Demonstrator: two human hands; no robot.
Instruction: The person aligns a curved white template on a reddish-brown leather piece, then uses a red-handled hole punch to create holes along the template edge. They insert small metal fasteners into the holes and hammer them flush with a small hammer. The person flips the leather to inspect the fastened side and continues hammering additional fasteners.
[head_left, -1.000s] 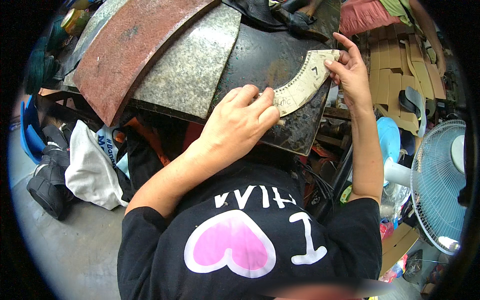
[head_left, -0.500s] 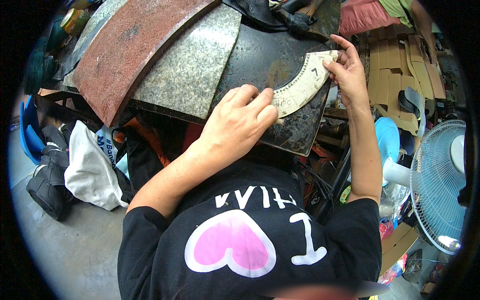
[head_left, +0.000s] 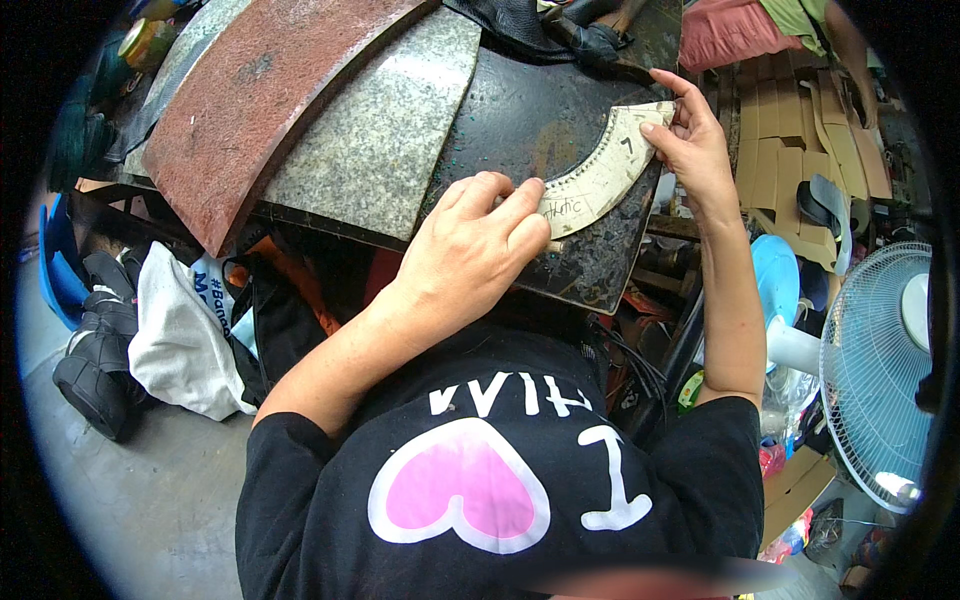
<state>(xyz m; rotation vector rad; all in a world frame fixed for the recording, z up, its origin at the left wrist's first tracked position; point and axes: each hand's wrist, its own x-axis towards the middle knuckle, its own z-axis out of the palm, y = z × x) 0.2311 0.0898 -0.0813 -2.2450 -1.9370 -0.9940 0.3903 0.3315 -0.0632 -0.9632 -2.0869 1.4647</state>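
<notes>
A curved off-white template (head_left: 607, 185), marked with handwriting and edged on its inner curve with a row of small holes, lies over the dark worktop (head_left: 500, 110) near its right corner. My right hand (head_left: 697, 160) pinches its far right end between thumb and fingers, with the index finger raised. At the other end, my left hand (head_left: 475, 235) presses down with curled fingers and covers that part of the template. Whether anything lies beneath the template I cannot tell.
Left of the template lie a speckled grey stone slab (head_left: 385, 130) and a reddish curved slab (head_left: 255, 110). Black material (head_left: 510, 30) sits at the back. On the right are a standing fan (head_left: 875, 370), flattened cardboard (head_left: 775, 165) and another person's pink clothing (head_left: 735, 35).
My left hand has shifted slightly left, showing more of the handwriting beside its fingers. My right hand has moved very slightly left and keeps its pinch on the template.
</notes>
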